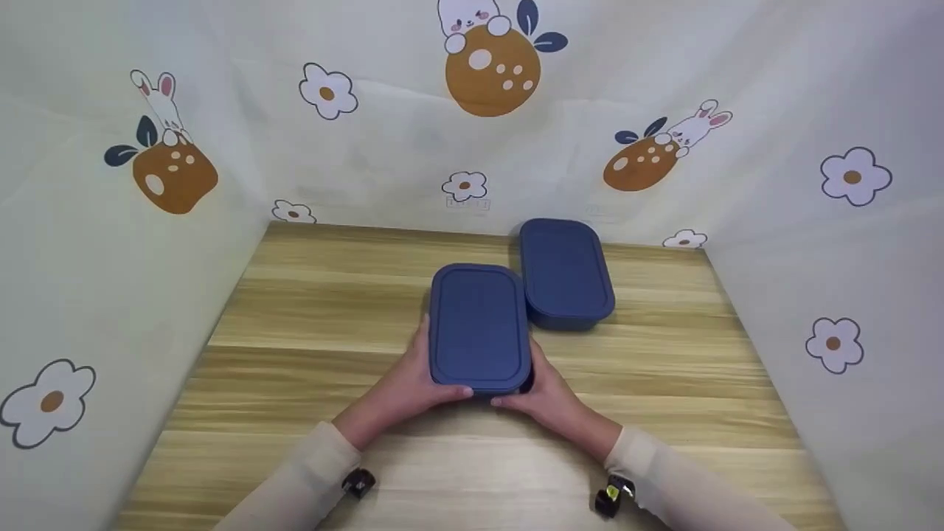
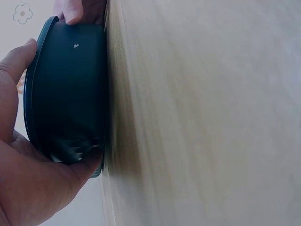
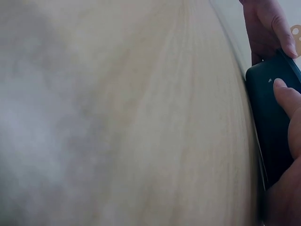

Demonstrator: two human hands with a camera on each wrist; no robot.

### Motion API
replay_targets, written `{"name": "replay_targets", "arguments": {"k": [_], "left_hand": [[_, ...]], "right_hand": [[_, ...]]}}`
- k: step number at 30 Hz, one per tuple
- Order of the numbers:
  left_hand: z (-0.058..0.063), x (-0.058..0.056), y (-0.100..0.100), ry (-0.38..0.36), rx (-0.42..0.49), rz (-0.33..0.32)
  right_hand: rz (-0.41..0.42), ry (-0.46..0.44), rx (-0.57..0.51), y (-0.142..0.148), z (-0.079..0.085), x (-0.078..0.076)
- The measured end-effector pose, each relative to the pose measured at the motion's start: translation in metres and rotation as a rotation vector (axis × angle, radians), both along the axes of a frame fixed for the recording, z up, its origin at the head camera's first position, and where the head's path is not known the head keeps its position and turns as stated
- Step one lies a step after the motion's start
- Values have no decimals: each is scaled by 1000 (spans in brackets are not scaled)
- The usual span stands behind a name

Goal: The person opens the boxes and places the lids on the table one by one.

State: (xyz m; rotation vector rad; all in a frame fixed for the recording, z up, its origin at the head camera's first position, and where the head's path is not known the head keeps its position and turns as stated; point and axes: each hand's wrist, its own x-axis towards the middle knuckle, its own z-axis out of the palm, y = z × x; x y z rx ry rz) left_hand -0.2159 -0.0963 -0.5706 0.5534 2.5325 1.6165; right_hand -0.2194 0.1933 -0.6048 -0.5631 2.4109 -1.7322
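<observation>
A dark blue lidded food container (image 1: 479, 324) stands on the wooden table, its lid on. Along its left side my left hand (image 1: 413, 380) grips it, thumb at the near corner. On the right side my right hand (image 1: 549, 391) holds it, thumb against the near end. In the left wrist view the container's side wall (image 2: 70, 84) looks dark green-blue with a small pale mark; its base is at the table surface. From the right wrist, both hands show around the container (image 3: 270, 117). The far fingertips are hidden behind it.
A second lidded blue container (image 1: 566, 267) stands just behind and right of the held one, close to its corner. The wooden table (image 1: 310, 310) is enclosed by a pale cloth (image 1: 391, 162) printed with rabbits, oranges and flowers at the back and sides.
</observation>
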Motion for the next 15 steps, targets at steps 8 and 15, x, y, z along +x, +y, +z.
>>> {"name": "replay_targets", "arguments": {"k": [8,15], "left_hand": [[2,-1,-1,-2,9,-7],[2,0,-2,-3,-26,-3]], "right_hand": [[-16,12,7,-1,-2,0],[-27,24,2,0,-3,2]]}}
